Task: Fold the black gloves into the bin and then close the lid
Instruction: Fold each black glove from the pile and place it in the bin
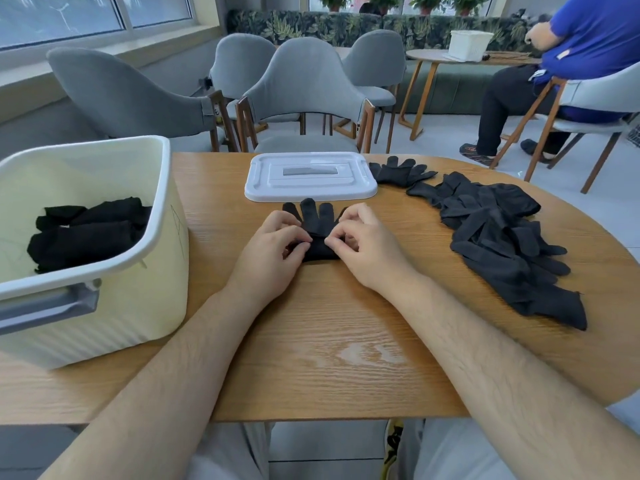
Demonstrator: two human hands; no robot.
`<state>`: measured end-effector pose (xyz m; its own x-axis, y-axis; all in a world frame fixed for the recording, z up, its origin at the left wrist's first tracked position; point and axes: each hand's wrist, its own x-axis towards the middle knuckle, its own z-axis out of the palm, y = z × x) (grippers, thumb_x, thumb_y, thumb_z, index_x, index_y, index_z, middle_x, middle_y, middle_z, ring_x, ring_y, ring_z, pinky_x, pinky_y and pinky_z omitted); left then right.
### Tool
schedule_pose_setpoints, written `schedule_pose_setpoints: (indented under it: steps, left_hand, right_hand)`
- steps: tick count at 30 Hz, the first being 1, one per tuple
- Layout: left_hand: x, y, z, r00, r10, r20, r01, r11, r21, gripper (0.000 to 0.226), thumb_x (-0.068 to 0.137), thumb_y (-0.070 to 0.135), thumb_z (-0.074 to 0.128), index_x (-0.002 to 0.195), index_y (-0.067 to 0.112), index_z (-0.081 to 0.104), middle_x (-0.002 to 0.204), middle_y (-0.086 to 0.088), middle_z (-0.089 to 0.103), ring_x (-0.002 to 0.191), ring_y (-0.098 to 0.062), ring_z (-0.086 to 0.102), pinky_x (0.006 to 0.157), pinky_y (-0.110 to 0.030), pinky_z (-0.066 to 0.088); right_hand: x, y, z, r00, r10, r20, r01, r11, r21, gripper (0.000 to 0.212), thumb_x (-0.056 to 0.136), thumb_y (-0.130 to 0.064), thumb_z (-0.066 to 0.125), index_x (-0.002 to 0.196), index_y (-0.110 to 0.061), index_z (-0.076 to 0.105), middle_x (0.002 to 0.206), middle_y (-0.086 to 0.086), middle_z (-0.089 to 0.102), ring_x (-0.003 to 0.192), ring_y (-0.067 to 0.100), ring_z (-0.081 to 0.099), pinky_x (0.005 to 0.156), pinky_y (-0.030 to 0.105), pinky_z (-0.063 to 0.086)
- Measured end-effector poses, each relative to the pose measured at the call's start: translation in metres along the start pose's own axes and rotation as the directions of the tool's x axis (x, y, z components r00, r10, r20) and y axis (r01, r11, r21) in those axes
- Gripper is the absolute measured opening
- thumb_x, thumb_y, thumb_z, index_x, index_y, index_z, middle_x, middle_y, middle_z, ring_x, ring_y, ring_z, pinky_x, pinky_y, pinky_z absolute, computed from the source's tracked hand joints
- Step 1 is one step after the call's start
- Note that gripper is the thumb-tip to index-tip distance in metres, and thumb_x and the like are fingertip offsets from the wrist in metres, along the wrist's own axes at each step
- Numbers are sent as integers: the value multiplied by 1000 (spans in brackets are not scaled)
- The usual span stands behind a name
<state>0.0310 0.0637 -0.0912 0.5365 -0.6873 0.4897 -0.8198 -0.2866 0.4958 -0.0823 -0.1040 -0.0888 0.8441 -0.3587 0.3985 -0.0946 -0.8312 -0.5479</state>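
Wooden bench (pixel 346 348), rounded on its right side. Cream bin (pixel 162 258) sits at the bench's left edge, open top, grey handle on its near end. Folded gloves (pixel 86 233) lie inside the bin, black, bunched together low down.

Loose pile of gloves (pixel 498 237) along the bench's right side, black and tangled, running from near the far edge down toward the right edge. White lid (pixel 311 176) lies flat at the middle of the far edge, grey strip on top, well apart from the bin.

Left hand (pixel 273 251) and right hand (pixel 367 244) meet at bench centre, forearms coming in over the near edge. Both are on one glove (pixel 317 216). Left grip: fingers curled, thumb and fingertips pinching the glove's bunched lower part. Right grip: same, curled fingers pinching that fold from the other side. The glove lies flat on the bench between the hands, fingers pointing at the far edge, tips just short of the lid.

Stray gloves (pixel 398 171), black, lie just beside the lid's right end, between lid and pile.

Off the bench: grey chairs (pixel 304 91) past the far edge, and a seated person in a blue top (pixel 588 36) far right.
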Motion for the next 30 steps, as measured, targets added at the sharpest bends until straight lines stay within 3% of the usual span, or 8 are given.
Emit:
schedule_pose_setpoints:
  steps: [5, 9, 13, 17, 20, 24, 27, 30]
  left_hand:
    - [-3, -1, 1, 996, -15, 92, 8, 997, 73, 31, 92, 22, 64, 122, 13, 68, 129, 8, 60, 121, -8, 51, 100, -16, 37]
    - [-2, -5, -1, 986, -42, 162, 54, 996, -72, 37, 84, 22, 73, 119, 15, 63, 123, 8, 54, 114, -5, 54, 102, -28, 49]
    - [0, -3, -3, 988, -33, 150, 48, 994, -95, 30, 85, 18, 72, 113, 19, 59, 111, 10, 55, 105, -5, 55, 96, -27, 51]
    - [1, 3, -5, 997, -29, 70, 36, 995, -93, 21, 93, 20, 65, 114, 21, 64, 104, 13, 63, 96, 0, 56, 86, -20, 48]
    - [0, 5, -6, 995, -88, 38, 92, 987, -129, 21, 95, 27, 64, 116, 25, 66, 96, 19, 63, 86, 1, 57, 79, -17, 47]
    - [2, 8, -5, 987, -163, -13, 157, 969, -191, 19, 95, 34, 65, 113, 31, 63, 80, 9, 63, 75, -5, 57, 67, -15, 43]
    - [5, 8, -1, 988, -141, -59, 133, 984, -122, 14, 93, 34, 68, 105, 27, 65, 90, 9, 57, 82, -2, 54, 69, -13, 40]
    - [4, 3, 0, 991, -112, -73, 108, 992, -62, 19, 93, 32, 69, 108, 20, 70, 110, 7, 48, 95, -2, 51, 83, -16, 49]
  right_hand:
    - [-3, 4, -7, 991, -60, 121, 67, 996, -62, 25, 93, -35, 67, 116, -26, 71, 117, -17, 60, 111, 5, 53, 97, 23, 44]
    - [-1, 6, -11, 985, -78, 154, 87, 995, -52, 29, 95, -26, 68, 123, -21, 70, 125, -14, 61, 113, 0, 54, 93, 5, 34]
    - [-1, 1, -11, 984, -83, 159, 92, 995, -49, 20, 98, -28, 61, 115, -22, 70, 110, -15, 63, 100, -1, 54, 86, 13, 41]
    - [-2, -6, -12, 992, -8, 128, 5, 1000, 25, 9, 98, -29, 58, 100, -25, 66, 90, -14, 59, 86, 1, 53, 70, 16, 37]
    - [-2, -8, -12, 994, 22, 109, -27, 999, 47, 10, 100, -30, 55, 106, -24, 62, 89, -9, 62, 84, 5, 57, 69, 21, 43]
    - [-2, -10, -9, 998, 3, 70, -8, 998, 69, 11, 102, -26, 53, 113, -26, 53, 80, -4, 58, 74, 11, 55, 67, 27, 46]
    - [-1, -9, -6, 998, -6, 64, 5, 1000, 23, 8, 102, -27, 56, 107, -26, 63, 91, -10, 52, 80, 7, 54, 72, 23, 47]
    - [0, -6, -6, 996, 13, 91, -15, 1000, 23, 15, 102, -30, 58, 109, -24, 71, 106, -13, 51, 89, 1, 55, 77, 13, 42]
